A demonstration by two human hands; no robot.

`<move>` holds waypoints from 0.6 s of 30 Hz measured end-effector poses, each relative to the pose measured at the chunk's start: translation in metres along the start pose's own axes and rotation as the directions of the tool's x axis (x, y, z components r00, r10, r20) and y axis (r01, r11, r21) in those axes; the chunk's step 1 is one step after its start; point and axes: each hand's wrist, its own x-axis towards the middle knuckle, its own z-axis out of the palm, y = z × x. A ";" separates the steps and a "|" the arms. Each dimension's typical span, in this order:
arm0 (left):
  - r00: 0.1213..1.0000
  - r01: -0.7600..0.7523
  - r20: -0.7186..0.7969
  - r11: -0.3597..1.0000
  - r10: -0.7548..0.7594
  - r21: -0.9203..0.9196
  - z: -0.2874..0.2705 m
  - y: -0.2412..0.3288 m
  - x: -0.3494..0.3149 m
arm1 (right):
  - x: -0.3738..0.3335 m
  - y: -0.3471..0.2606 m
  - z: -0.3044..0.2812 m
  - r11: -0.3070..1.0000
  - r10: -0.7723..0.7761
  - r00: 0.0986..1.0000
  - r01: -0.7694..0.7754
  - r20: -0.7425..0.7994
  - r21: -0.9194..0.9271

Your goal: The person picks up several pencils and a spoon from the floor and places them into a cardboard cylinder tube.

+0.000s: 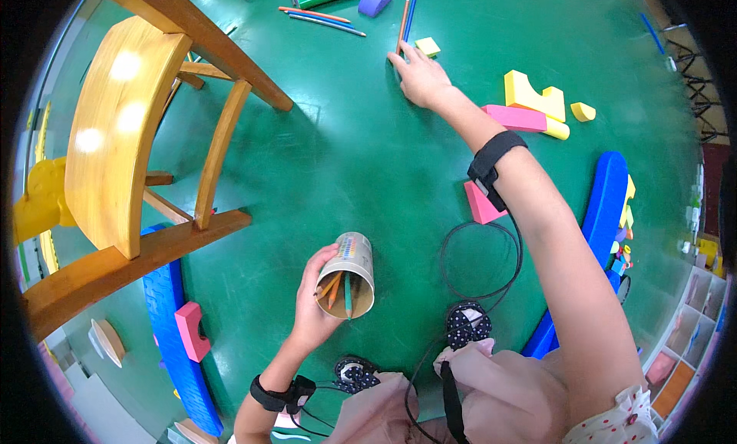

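Observation:
My left hand [310,306] is wrapped round a cylindrical cardboard pencil tube [356,253], tipped so its open mouth faces me. Inside it lie several coloured pencils, among them a green pencil [348,296] and orange ones. My right hand [422,79] stretches far forward over the green floor, its fingers closed at the near ends of an orange-brown pencil [403,20] and a blue pencil [411,15]. Just right of those fingertips sits a small yellow block [428,47]. To the left, more coloured pencils [318,17] lie side by side.
A wooden chair [115,137] lies at the left. Yellow [530,97] and pink foam blocks [484,203] are near my right arm. Long blue foam pieces [606,187] flank me on both sides. A purple arch block [375,2] lies far ahead. A black cable [445,252] loops beside my shoe.

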 end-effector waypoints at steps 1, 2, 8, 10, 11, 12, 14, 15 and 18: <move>1.000 0.008 -0.005 1.000 -0.008 -0.012 0.000 -0.001 0.000 | 0.004 0.001 -0.002 1.000 0.014 1.000 -0.014 0.003 0.001; 1.000 0.013 -0.010 1.000 -0.014 -0.024 0.000 -0.001 -0.001 | 0.008 0.004 -0.004 1.000 0.029 1.000 -0.029 0.005 0.000; 1.000 -0.003 -0.011 0.997 0.002 -0.072 0.003 -0.008 0.001 | -0.023 0.002 0.003 0.963 -0.240 0.968 0.227 -0.076 -0.144; 1.000 -0.016 -0.010 0.997 0.015 -0.069 0.003 -0.004 0.000 | -0.067 -0.012 0.010 0.876 -0.429 0.902 0.402 -0.051 -0.266; 1.000 -0.001 -0.020 0.999 0.000 -0.042 0.000 -0.004 -0.004 | -0.095 -0.033 0.002 0.852 -0.472 0.880 0.470 0.051 -0.229; 1.000 0.008 -0.025 1.000 -0.009 -0.022 -0.001 -0.004 -0.006 | -0.118 -0.047 -0.009 0.837 -0.528 0.841 0.539 0.113 -0.098; 1.000 0.011 -0.016 1.000 -0.011 -0.009 -0.001 -0.004 -0.006 | -0.147 -0.060 -0.029 0.845 -0.535 0.843 0.533 0.061 0.045; 1.000 0.000 -0.008 1.000 0.000 -0.004 0.000 -0.003 -0.006 | -0.143 -0.059 -0.033 0.872 -0.490 0.870 0.488 0.057 0.048; 1.000 -0.006 0.004 1.000 0.006 0.003 0.005 -0.001 -0.004 | -0.101 -0.038 -0.025 0.953 -0.298 0.954 0.297 0.009 0.064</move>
